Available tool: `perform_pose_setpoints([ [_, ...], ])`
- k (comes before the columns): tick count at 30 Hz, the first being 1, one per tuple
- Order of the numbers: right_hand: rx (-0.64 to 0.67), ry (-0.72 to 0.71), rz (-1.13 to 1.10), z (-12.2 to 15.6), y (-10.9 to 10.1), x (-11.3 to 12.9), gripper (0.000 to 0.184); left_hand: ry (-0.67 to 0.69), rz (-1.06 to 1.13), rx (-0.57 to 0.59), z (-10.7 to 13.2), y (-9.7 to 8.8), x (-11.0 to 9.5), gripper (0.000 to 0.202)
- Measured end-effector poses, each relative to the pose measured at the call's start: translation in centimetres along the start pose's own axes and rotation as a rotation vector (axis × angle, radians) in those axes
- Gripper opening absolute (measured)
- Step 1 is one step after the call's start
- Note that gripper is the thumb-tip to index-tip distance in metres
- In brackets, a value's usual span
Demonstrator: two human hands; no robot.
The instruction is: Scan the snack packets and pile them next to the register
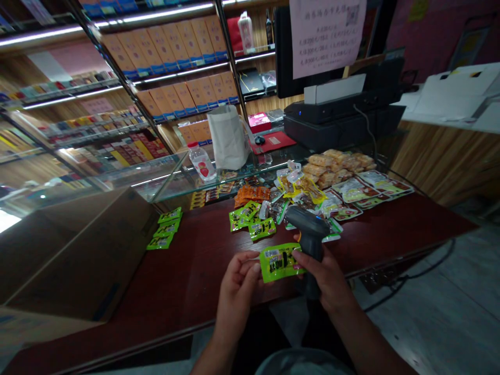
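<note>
My left hand (239, 289) is closed with its fingertips at the left end of a bright green snack packet (279, 262). My right hand (327, 276) wraps round the handle of a black barcode scanner (308, 223), whose head tilts up to the left. The right thumb overlaps the packet's right end. Just beyond the packet lie several loose green snack packets (262, 229) on the dark red table (187, 276). Behind these is a pile of orange packets (252, 195), beside yellow and clear ones (299, 187).
An open cardboard box (74, 250) stands at the left, with green packets (164, 229) in a column next to it. Wrapped light-brown snacks (336, 164) and flat white-and-green packs (359, 187) lie at the right. A bottle (202, 162), paper bag (228, 138) and register (332, 122) stand behind.
</note>
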State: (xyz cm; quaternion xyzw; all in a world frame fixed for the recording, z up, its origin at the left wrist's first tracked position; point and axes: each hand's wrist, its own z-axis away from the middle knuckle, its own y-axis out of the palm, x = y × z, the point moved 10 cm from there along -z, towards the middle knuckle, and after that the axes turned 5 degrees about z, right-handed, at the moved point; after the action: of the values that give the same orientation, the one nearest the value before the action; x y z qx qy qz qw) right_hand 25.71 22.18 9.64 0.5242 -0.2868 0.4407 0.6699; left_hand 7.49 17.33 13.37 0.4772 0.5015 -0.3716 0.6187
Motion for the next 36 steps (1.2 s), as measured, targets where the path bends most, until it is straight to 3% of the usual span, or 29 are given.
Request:
perform_pose_setpoints([
  [3, -0.036, -0.025, 0.008, 0.1, -0.3, 0.3, 0.062, -0.149, 0.110, -0.006, 0.4, 0.4, 0.8, 0.044],
  [7, -0.038, -0.064, 0.026, 0.1, -0.4, 0.8, 0.059, -0.307, 0.106, 0.097, 1.2, 1.9, 1.9, 0.045],
  [12, -0.038, -0.072, 0.046, 0.0, -0.6, 1.2, 0.057, -0.380, 0.147, 0.134, 1.4, 2.4, 2.1, 0.041],
  [17, -0.010, -0.069, 0.057, -0.1, -0.6, 1.4, 0.060, -0.390, 0.132, 0.096, 0.9, 1.7, 2.2, 0.038],
  [20, -0.027, -0.113, 0.152, -0.4, -1.0, 1.7, 0.057, -0.359, 0.111, 0.062, 0.4, 1.2, 2.2, 0.036],
  [27, -0.017, -0.284, 0.302, -0.5, -2.1, 3.4, 0.038, -0.146, 0.121, -0.069, -1.3, -0.8, 0.9, 0.037],
  [36, 0.362, -0.215, 0.378, 2.4, 2.1, 2.2, 0.040, 0.007, 0.040, -0.168, -2.6, -3.2, -0.1, 0.032],
])
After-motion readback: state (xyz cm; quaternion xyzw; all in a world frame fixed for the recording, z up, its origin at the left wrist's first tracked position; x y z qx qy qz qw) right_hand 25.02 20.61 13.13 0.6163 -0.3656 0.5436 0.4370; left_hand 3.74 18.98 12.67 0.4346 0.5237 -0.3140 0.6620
